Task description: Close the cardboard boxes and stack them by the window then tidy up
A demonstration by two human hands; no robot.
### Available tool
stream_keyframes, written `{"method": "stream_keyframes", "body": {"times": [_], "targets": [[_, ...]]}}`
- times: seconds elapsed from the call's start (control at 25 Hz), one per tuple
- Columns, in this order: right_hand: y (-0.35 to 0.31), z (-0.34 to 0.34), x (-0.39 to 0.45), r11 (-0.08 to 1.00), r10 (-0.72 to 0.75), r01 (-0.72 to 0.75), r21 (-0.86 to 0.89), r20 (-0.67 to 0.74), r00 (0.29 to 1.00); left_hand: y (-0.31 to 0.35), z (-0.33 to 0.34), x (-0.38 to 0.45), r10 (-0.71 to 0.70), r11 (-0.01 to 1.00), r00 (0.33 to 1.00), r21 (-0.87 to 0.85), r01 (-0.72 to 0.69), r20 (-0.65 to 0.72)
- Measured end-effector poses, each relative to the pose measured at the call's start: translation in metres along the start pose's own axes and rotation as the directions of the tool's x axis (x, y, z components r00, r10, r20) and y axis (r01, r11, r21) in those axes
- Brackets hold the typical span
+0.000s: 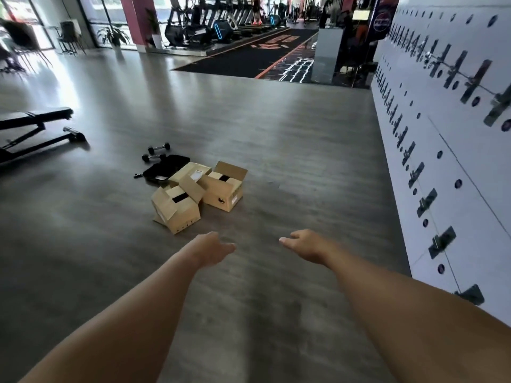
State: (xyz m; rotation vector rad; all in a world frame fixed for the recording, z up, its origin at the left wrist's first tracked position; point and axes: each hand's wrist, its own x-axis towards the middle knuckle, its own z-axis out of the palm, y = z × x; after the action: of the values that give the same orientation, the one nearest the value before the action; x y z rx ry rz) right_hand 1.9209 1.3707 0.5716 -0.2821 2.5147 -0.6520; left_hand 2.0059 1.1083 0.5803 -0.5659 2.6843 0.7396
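Three cardboard boxes lie together on the grey floor ahead of me. The nearest box (177, 208) has its flaps standing open. A second open box (225, 189) sits to its right, flaps up. A third, flatter box (190, 172) with a white label lies behind them and looks closed. My left hand (213, 248) and my right hand (304, 244) reach forward above the floor, short of the boxes, fingers relaxed and holding nothing. Windows (22, 26) are at the far left.
A black bag (163, 170) and two small dumbbells (156, 153) lie just behind the boxes. A black weight bench (36, 128) stands at the left. White lockers (442, 134) line the right side. Treadmills (221, 20) and a dark mat are far ahead.
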Motion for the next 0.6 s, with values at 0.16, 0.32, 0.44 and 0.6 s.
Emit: {"method": "stream_keyframes", "body": {"times": [0.16,0.32,0.44,0.6], "targets": [[-0.023,-0.054,0.098,0.999,-0.015,0.015,0.038,-0.016,1.0,0.035,-0.039,0.099,0.011,1.0,0.999,-0.002,-0.011,0.034],[-0.03,-0.103,0.212,1.0,-0.025,0.025,0.019,0.015,1.0,0.071,-0.063,0.21,-0.025,0.998,0.999,0.055,0.023,0.047],[-0.028,-0.143,0.306,0.997,-0.075,0.075,-0.01,0.027,0.997,0.099,-0.077,0.293,-0.039,0.994,0.997,0.104,0.032,0.063],[-0.034,-0.204,0.418,0.993,-0.107,0.112,-0.046,0.09,0.99,0.138,-0.105,0.392,-0.106,0.991,0.993,0.084,0.102,0.042]]}}
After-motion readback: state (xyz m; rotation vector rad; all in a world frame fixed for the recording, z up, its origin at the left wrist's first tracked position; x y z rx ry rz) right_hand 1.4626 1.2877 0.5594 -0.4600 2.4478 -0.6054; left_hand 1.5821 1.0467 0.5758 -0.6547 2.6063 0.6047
